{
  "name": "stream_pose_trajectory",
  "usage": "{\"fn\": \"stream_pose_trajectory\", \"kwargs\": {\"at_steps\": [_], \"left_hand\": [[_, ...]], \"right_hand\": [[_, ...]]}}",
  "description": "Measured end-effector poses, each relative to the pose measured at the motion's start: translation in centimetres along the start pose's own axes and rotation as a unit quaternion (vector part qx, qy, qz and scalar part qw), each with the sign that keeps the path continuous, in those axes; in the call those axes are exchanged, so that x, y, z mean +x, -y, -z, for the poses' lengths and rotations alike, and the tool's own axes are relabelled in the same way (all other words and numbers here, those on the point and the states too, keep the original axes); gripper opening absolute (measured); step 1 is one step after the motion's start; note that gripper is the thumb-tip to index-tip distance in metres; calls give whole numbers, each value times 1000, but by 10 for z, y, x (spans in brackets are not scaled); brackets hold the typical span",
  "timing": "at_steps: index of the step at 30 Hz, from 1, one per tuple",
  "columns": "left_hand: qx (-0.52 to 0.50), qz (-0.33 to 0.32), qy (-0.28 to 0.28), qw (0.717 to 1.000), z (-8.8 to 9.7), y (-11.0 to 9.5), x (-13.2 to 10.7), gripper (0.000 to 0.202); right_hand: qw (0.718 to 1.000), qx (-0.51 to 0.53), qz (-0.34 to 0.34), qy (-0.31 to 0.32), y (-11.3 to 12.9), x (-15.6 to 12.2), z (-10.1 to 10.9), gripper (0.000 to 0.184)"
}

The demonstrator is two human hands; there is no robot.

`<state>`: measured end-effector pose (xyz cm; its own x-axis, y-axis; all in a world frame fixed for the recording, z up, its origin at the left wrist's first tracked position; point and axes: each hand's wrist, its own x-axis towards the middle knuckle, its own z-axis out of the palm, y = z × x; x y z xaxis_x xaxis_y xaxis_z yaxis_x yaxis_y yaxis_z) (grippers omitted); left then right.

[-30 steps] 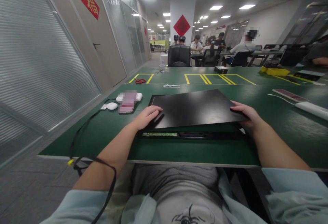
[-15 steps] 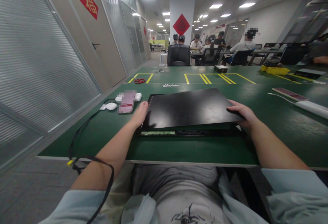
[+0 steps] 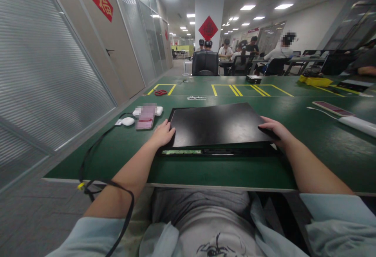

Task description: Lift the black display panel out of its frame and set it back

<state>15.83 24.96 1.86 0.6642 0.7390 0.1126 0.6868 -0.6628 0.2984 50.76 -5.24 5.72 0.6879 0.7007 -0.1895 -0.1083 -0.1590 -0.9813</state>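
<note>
Black panel [image 3: 216, 127], thin, glossy, broad side up, between the fingers of two bare hands and over the near part of the green surface [image 3: 223, 175]. Long axis runs left to right, from left fingers to right fingers; the line slants, right end either raised or turned away from the body, cannot tell which. Short edges face the two palms; near right corner points into the right palm. Left hand [image 3: 162, 134]: fingers bent loosely at the left edge, thumb lying along it; underside hidden, so cannot tell how firm the hold is. Right hand [image 3: 278, 131]: fingers closed about the right edge, panel gripped, lower fingers hidden. Below the panel, between the two sets of fingers and on their near side, a black frame [image 3: 219, 152] with a green circuit strip [image 3: 182, 152] at the left fingers' end. Just beyond the left fingers, outward, a phone [image 3: 145, 120]; a white rounded object [image 3: 128, 121] farther out. Red-handled scissors [image 3: 160, 92] well past the left fingers. Another phone [image 3: 333, 108] and a white long object [image 3: 358, 126] out to the right of the right fingers.
</note>
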Motion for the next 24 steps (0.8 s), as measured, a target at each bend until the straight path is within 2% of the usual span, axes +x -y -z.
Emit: {"fn": "stream_pose_trajectory", "kwargs": {"at_steps": [7, 16, 24], "left_hand": [[7, 3, 13, 1000, 4, -3, -2, 59], [3, 0, 10, 1000, 3, 0, -1, 58], [1, 0, 19, 1000, 6, -3, -3, 59]], "right_hand": [[1000, -6, -3, -2, -2, 4, 2, 63], [999, -10, 25, 21, -4, 4, 5, 61], [1000, -8, 6, -11, -3, 5, 2, 58]]}}
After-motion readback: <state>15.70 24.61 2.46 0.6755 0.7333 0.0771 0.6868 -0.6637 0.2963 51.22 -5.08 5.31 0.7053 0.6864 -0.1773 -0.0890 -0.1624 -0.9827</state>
